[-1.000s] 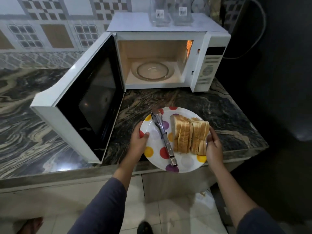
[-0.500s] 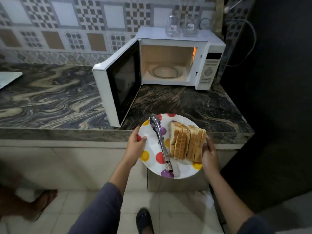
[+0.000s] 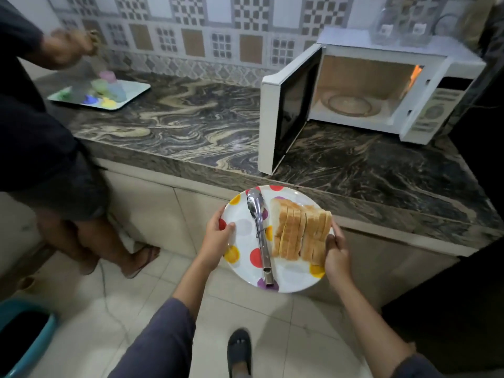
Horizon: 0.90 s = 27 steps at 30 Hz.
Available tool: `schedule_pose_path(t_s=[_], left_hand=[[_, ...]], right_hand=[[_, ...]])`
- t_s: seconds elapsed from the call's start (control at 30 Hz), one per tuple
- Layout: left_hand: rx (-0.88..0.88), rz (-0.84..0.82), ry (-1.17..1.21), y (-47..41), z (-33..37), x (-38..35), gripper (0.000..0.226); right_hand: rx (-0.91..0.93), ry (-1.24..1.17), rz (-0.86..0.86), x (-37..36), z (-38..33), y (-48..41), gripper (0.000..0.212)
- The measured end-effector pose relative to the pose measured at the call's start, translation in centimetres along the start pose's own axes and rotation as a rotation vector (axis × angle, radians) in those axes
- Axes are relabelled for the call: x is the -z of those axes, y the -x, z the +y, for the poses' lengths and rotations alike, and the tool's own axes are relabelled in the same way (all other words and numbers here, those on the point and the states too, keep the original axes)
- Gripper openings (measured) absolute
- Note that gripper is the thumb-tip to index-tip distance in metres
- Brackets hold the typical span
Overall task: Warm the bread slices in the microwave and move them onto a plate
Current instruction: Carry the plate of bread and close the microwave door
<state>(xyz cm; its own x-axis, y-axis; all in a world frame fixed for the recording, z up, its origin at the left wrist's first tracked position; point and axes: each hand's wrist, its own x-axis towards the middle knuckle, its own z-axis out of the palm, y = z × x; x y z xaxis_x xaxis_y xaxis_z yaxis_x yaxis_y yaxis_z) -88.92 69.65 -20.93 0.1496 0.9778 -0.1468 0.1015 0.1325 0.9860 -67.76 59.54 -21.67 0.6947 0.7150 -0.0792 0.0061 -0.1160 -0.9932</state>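
I hold a white plate with coloured dots [image 3: 294, 276] in the air over the floor, in front of the counter edge. My left hand [image 3: 218, 238] grips its left rim and my right hand [image 3: 336, 253] grips its right rim. A row of bread slices [image 3: 300, 233] stands on the right half of the plate, and metal tongs [image 3: 260, 236] lie beside them on the left. The white microwave [image 3: 425, 105] stands at the right end of the counter, door swung open, its lit cavity holding only the glass turntable [image 3: 349, 103].
The dark marble counter [image 3: 174, 124] runs left to right. A tray with coloured cups [image 3: 101, 92] sits at its left end, where another person [image 3: 41, 126] stands with a raised hand. Glass jars [image 3: 401, 31] stand on the microwave. A teal bin [image 3: 24, 336] is on the floor, lower left.
The plate with bread and tongs has come off the counter and back over the floor. I have stepped away from the microwave, and the other person has come into view at the left.
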Motion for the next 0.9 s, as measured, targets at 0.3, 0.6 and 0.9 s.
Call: schedule_pose_path(t_s=[0.3,0.6,0.9], left_hand=[[0.063,0.140,0.043,-2.9,-0.9,12.2,0.049],[0.072,0.164,0.068,-12.0,-0.3,22.4,0.047],[0.043,0.106,0.046,-22.5,2.3,23.5,0.043]], right_hand=[[-0.046,0.071,-0.188,-13.0,-0.2,0.7,0.041],[-0.053,0.054,-0.180,-27.4,-1.9,-1.8,0.040],[-0.044,0.051,-0.037,-33.7,-3.6,-8.7,0.035]])
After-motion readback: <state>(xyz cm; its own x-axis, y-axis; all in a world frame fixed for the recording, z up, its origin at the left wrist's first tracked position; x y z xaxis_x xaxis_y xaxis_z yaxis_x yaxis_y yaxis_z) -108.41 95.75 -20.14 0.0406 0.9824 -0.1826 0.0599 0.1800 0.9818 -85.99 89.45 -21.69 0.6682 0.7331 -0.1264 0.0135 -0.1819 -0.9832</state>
